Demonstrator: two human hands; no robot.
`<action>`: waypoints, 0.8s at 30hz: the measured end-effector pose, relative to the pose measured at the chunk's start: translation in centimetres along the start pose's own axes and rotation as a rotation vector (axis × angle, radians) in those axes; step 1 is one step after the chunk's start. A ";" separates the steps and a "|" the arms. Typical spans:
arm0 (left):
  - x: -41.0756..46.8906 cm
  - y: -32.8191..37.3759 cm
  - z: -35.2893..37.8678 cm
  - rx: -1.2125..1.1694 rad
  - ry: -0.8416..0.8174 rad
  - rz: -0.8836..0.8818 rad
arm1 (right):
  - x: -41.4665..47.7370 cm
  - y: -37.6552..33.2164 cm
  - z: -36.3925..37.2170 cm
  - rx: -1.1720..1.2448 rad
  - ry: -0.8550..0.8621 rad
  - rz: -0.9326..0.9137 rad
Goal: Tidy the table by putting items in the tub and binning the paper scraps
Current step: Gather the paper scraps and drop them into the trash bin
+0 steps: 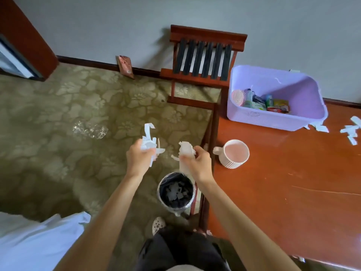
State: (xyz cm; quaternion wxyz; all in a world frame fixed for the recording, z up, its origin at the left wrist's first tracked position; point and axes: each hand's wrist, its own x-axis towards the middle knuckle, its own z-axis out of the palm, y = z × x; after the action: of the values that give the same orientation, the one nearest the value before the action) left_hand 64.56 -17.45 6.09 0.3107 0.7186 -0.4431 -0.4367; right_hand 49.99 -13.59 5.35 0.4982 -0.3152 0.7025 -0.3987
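My left hand (139, 159) grips a bunch of white paper scraps (149, 142) out over the carpet. My right hand (197, 163) holds another wad of white paper (185, 148), just left of the table's edge. Below and between both hands stands a small round bin (176, 192) with a dark liner and several scraps inside. A lilac tub (277, 116) sits at the table's far corner with a pink hairbrush, packets and small bottles in it. More paper scraps (350, 130) lie on the table right of the tub.
A white ribbed mug (233, 153) stands near the left edge of the red-brown wooden table (283, 192). A wooden chair (203, 59) stands against the wall behind. Crumpled clear plastic (89, 130) lies on the patterned carpet. White bedding (39, 241) fills the lower left.
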 end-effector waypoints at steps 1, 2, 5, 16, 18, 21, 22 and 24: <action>0.4 -1.0 -0.3 0.009 -0.001 -0.021 | 0.2 0.7 0.7 -0.023 -0.005 0.032; 0.5 -1.7 -0.6 0.018 -0.004 -0.037 | 0.4 1.5 1.3 -0.036 -0.008 0.063; 2.0 -4.2 -0.6 0.049 -0.054 -0.071 | 1.3 3.4 3.0 -0.073 -0.023 0.130; 10.9 -13.1 2.4 0.322 -0.338 -0.169 | 6.6 12.9 9.6 -0.220 0.128 0.478; 11.8 -14.4 3.2 0.375 -0.390 -0.202 | 6.9 14.0 10.2 -0.214 0.143 0.514; 14.0 -18.6 6.1 0.410 -0.455 -0.233 | 9.0 17.8 11.4 -0.161 0.166 0.602; 14.2 -19.4 6.6 0.409 -0.477 -0.250 | 9.2 18.4 11.5 -0.150 0.156 0.625; 15.2 -22.1 8.6 0.407 -0.512 -0.293 | 10.7 21.3 12.2 -0.145 0.151 0.637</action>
State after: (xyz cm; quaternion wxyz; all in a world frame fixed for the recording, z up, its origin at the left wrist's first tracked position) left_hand 68.29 -22.63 -21.37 -0.0258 0.6890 -0.4767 -0.5454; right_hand 57.37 -15.23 -20.35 0.5205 -0.0838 0.8272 -0.1943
